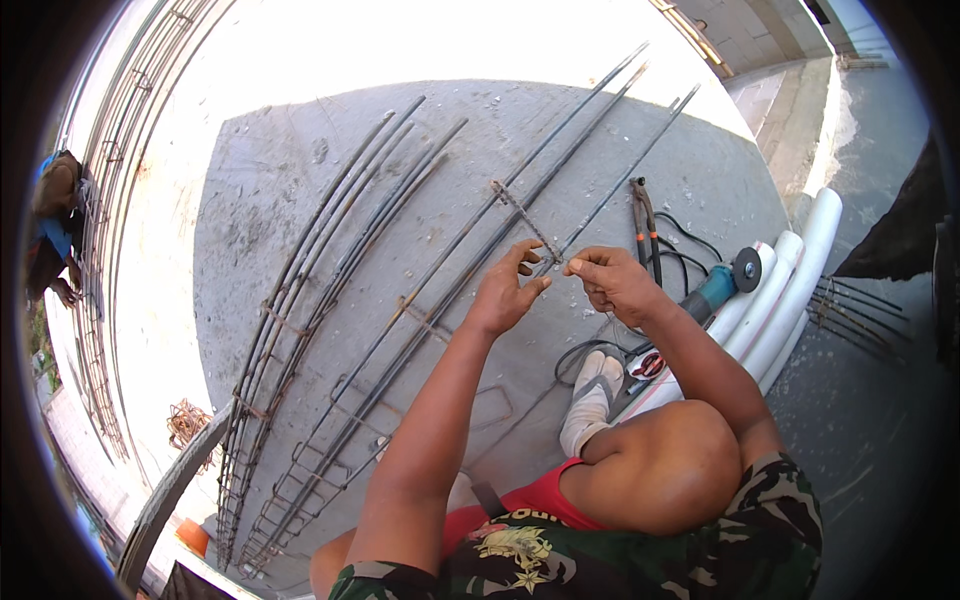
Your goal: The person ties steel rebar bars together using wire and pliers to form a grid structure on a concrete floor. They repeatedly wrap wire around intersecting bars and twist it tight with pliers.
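Note:
My left hand is beside a corner of a square steel stirrup, its fingers spread apart near a long reinforcing bar. Across from it, my right hand pinches thumb and forefinger together at that same corner, where the stirrup meets the bar. Something thin, perhaps tie wire, is between the fingertips, too small to tell. The stirrup spans towards parallel rebars on the left. More stirrups stand along the lower end of this cage.
A second rebar cage lies to the left. Bolt cutters, a teal angle grinder with its cable, pliers and white pipes are at right. Another person works at a farther cage on the left.

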The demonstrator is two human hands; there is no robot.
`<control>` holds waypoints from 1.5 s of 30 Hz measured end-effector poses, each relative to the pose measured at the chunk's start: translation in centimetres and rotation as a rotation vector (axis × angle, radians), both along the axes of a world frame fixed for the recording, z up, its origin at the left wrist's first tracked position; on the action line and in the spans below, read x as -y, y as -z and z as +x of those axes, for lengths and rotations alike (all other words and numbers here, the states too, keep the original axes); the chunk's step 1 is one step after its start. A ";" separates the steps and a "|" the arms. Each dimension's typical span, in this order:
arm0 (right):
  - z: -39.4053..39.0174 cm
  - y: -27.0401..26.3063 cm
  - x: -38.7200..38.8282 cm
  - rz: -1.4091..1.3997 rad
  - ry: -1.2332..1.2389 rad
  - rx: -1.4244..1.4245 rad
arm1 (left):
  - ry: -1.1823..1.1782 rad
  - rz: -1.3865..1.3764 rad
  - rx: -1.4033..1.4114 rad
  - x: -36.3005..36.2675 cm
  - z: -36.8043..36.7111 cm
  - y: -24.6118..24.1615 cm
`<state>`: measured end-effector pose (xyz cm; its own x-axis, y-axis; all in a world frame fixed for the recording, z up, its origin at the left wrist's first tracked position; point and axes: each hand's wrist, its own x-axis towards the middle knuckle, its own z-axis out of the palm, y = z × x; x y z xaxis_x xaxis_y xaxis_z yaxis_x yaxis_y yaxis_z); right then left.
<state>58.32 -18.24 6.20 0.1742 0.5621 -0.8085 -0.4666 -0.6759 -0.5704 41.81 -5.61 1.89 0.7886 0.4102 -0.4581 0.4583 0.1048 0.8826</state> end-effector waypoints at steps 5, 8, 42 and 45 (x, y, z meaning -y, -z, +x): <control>-1.3 0.0 0.0 -0.027 0.139 0.008 | -0.073 -0.144 -0.013 0.0 -0.1 2.7; -2.4 -2.4 -1.3 0.064 0.115 -0.133 | -0.062 -0.204 -0.028 0.1 -0.8 1.9; -3.7 -9.6 -0.5 0.316 -0.344 0.358 | 0.003 0.231 0.031 -5.5 -8.3 -13.3; -4.0 -11.8 -1.1 0.276 -0.349 0.180 | -0.024 0.292 0.078 -4.8 -8.3 -14.7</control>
<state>54.29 -17.11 17.99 0.0606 0.8016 -0.5948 -0.1158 -0.5862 -0.8018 33.52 -0.79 16.54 0.8053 0.5346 -0.2564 0.3882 -0.1486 0.9095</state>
